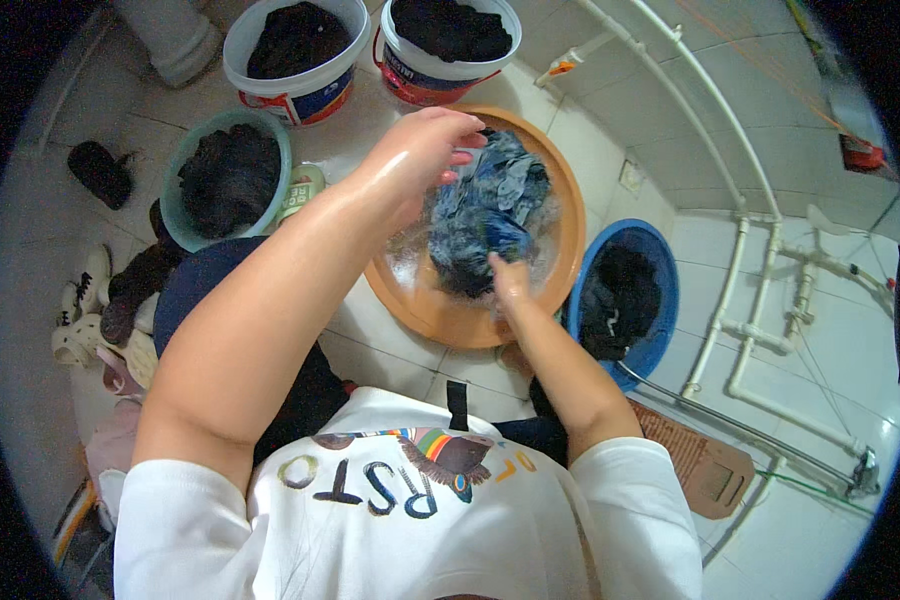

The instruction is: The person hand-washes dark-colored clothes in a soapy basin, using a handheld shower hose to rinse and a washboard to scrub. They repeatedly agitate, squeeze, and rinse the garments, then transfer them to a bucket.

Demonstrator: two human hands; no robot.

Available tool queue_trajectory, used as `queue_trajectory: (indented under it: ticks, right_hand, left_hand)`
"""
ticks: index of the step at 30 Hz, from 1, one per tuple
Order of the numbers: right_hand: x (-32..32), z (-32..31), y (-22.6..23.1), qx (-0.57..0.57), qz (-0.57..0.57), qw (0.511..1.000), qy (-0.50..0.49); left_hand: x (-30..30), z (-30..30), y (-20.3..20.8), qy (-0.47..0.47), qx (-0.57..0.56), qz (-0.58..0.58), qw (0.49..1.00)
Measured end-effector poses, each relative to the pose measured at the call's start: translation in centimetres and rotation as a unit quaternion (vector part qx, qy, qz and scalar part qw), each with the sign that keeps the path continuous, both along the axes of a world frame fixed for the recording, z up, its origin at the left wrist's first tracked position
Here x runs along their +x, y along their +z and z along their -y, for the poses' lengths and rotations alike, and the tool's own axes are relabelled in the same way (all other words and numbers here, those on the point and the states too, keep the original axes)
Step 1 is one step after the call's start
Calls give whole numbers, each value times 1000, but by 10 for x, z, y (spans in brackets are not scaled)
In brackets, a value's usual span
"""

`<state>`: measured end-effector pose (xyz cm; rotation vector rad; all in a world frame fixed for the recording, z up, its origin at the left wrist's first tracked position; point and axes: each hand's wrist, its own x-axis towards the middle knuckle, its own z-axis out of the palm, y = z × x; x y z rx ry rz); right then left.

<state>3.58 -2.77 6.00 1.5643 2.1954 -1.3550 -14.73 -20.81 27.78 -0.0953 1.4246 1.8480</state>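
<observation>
An orange-brown basin [400, 300] holds water and a bunched, wet blue-and-grey garment [505, 175]. My left hand [432, 150] is above the basin's far left side, wet, its fingers apart and slightly bent beside the garment, with nothing seen in them. At the near edge of the cloth, my right hand [510, 282] grips the garment's darker blue part, its fingertips partly hidden by the fabric. The water around the cloth looks stirred and splashed.
Two white buckets [362, 75] [510, 60] of dark clothes stand behind. A pale green basin [175, 215] and a blue tub [667, 300] hold dark clothes. A brown washboard [705, 465] lies right, near white pipes [760, 300]. Shoes [75, 345] are at left.
</observation>
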Motion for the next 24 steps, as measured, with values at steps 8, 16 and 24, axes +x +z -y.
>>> queue_trajectory:
  ticks: [8, 16, 24]
  right_hand:
    - [-42, -27, 273, -189, -305, 915, -187]
    - [-81, -8, 458, -81, -463, 873, -131]
    - [-52, -27, 535, -187, -527, 826, 70]
  left_hand:
    - [15, -14, -44, -304, -341, -340, 822]
    - [32, -37, -73, -370, -477, -459, 652]
    - [55, -65, -47, -192, -360, -515, 754]
